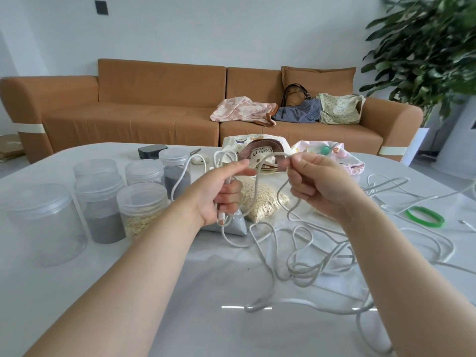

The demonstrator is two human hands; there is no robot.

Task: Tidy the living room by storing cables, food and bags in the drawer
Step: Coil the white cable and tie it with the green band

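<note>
A long white cable (306,256) lies in loose tangles on the white table (128,292). My left hand (221,189) grips coiled loops of it, with a plug end sticking out below the palm. My right hand (316,181) pinches a strand of the same cable at chest height, a little right of the left hand. Behind my hands lie a clear bag of oats (260,199) and a grey-filled bag (235,225). Two fabric bags (332,155) sit at the table's far side.
Several clear lidded jars (98,202) with grey powder or oats stand at the left. A green ring (425,216) lies at the right. Three bags (291,110) rest on the brown sofa (128,109). A potted plant (432,52) stands at the far right.
</note>
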